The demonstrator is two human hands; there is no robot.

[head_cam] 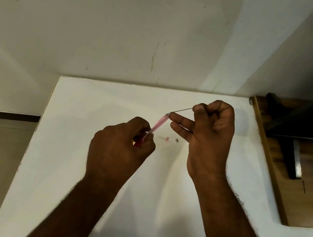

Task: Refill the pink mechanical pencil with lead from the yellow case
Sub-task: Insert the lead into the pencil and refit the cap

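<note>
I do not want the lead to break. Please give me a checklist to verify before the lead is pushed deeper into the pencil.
1. Left hand holds the pink pencil steady: ok.
2. Right hand pinches the lead: ok.
3. Lead tip meets the pencil's open end: ok.
4. Lead lies in line with the barrel: not ok, there is an angle.
5. Lead is unbroken inside the fingers: cannot tell.
6. Small pink cap waits on the white table: ok.

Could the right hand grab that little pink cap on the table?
Probably not yet: the right hand pinches the lead. The pink cap lies bare on the table just below its fingers.
</note>
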